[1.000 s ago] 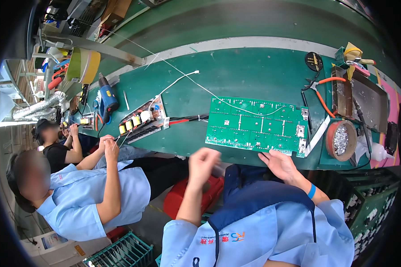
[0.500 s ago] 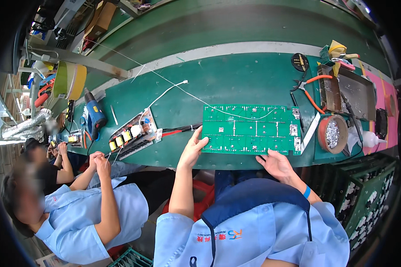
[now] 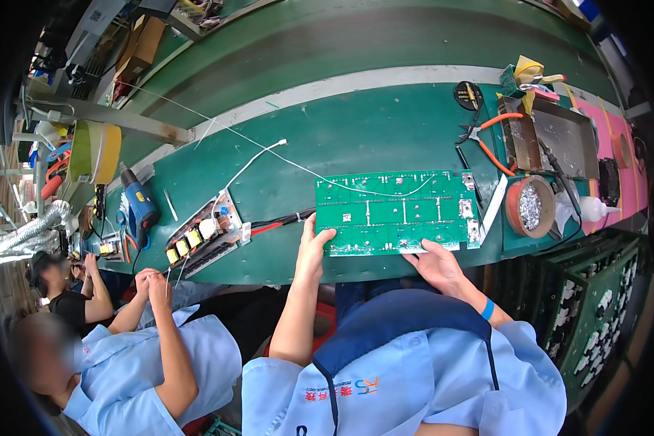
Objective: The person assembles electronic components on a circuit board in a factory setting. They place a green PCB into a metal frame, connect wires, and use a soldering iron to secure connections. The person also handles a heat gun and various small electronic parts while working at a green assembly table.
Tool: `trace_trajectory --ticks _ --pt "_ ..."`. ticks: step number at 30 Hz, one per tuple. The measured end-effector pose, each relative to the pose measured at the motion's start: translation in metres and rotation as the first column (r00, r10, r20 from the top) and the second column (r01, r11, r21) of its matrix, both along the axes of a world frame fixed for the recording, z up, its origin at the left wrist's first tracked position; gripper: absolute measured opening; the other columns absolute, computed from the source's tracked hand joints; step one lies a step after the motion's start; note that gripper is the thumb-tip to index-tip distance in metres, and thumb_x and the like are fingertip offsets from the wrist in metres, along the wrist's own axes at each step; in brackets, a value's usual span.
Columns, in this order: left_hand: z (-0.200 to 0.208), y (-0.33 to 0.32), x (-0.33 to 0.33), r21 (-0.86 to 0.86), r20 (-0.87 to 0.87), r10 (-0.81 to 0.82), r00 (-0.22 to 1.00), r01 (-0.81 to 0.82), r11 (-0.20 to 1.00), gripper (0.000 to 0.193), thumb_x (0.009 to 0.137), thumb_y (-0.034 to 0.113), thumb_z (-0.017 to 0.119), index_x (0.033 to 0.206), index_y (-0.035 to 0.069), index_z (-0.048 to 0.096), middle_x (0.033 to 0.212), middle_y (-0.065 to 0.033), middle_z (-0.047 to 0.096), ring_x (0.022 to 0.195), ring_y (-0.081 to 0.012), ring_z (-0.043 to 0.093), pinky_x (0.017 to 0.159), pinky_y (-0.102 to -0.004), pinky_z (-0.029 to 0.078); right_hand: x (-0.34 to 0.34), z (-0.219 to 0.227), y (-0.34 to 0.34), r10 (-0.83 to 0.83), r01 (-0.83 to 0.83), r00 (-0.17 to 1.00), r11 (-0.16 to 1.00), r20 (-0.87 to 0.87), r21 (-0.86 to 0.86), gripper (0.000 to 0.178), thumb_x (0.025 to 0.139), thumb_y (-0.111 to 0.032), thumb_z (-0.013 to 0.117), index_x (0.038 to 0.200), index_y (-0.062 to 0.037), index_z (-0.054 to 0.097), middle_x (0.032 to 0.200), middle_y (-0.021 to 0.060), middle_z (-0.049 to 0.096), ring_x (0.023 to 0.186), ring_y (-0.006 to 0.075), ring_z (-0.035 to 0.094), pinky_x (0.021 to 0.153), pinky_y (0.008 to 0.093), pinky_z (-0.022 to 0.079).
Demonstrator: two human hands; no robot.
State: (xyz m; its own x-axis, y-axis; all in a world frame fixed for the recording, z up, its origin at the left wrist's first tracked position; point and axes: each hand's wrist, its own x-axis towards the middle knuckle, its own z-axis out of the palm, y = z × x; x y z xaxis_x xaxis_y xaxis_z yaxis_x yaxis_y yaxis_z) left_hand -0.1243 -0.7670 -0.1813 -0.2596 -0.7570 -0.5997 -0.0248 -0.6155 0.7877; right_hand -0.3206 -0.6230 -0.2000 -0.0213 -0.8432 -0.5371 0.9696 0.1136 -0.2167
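I hold a large green circuit board flat over the front of the bench, its solder side up. Silver metal tabs line its right end. My left hand grips the left edge, thumb on top and fingers out of sight underneath. At the front edge, right of the middle, my right hand holds the board with its thumb on the face. A thin white wire arches across the upper face of the board. Red and black cables run leftward from behind the board to an open electronic assembly with yellow components.
Orange-handled cutters, a bowl of silvery scraps, a metal tray, a soldering iron and a white bottle stand at the right. Leftward lie a blue heat gun and a co-worker's hands holding thin wires. Green racks stand lower right.
The whole view has shifted slightly, so the bench things appear further left. My right thumb has come further onto the board's face. Both hands keep hold of the board.
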Motion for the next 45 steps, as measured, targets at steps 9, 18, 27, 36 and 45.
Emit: trace_trajectory --ticks 9,18,27,36,45 --pt "-0.007 0.001 -0.001 -0.053 0.044 0.006 0.999 -0.003 0.999 0.046 0.069 0.003 0.045 0.115 0.004 0.040 0.101 -0.0083 0.052 0.090 -0.0162 0.051 0.080 -0.0290 0.040 0.008 -0.012 0.001 -0.068 0.066 0.995 0.997 -0.068 -0.032 0.042 0.076 -0.008 0.055 0.115 -0.0059 0.039 0.113 0.0083 0.048 0.107 0.0220 0.044 0.098 0.0412 0.028" --pt "-0.002 0.002 0.003 -0.009 -0.108 0.020 0.994 -0.021 1.000 0.043 0.077 0.008 0.040 0.120 0.003 0.037 0.110 -0.0114 0.049 0.097 -0.0187 0.049 0.084 -0.0298 0.038 0.007 -0.004 -0.003 -0.094 0.094 0.994 0.996 -0.058 -0.014 0.031 0.079 -0.009 0.054 0.108 -0.0061 0.046 0.109 0.0055 0.051 0.103 0.0199 0.047 0.095 0.0383 0.031" --pt "-0.032 -0.013 0.050 0.131 -0.178 0.004 0.984 0.020 0.991 0.056 0.089 0.042 0.030 0.118 -0.005 0.037 0.095 -0.0181 0.058 0.083 -0.0220 0.058 0.075 -0.0322 0.045 0.005 -0.002 -0.005 -0.080 0.077 0.991 0.997 -0.105 -0.027 0.032 0.080 -0.018 0.053 0.111 -0.0118 0.045 0.111 0.0045 0.050 0.105 0.0205 0.045 0.093 0.0406 0.032" --pt "-0.023 -0.013 0.026 0.184 -0.418 -0.131 0.899 0.225 0.957 0.047 0.082 0.025 0.051 0.122 0.006 0.035 0.114 -0.0082 0.049 0.098 -0.0190 0.051 0.083 -0.0348 0.042 0.004 -0.002 -0.005 -0.083 0.070 0.986 0.994 -0.144 -0.089 0.035 0.076 -0.008 0.056 0.110 -0.0082 0.045 0.110 0.0068 0.050 0.106 0.0213 0.045 0.096 0.0411 0.030" --pt "-0.006 0.018 0.025 0.174 -0.568 -0.025 0.823 0.149 0.973 0.070 0.068 0.008 0.064 0.127 0.007 0.028 0.118 -0.0088 0.045 0.103 -0.0204 0.048 0.084 -0.0338 0.042 -0.013 0.003 0.007 -0.027 0.003 0.993 0.978 -0.116 -0.206 0.043 0.075 -0.003 0.056 0.115 -0.0070 0.043 0.115 0.0088 0.046 0.109 0.0242 0.043 0.096 0.0432 0.030"
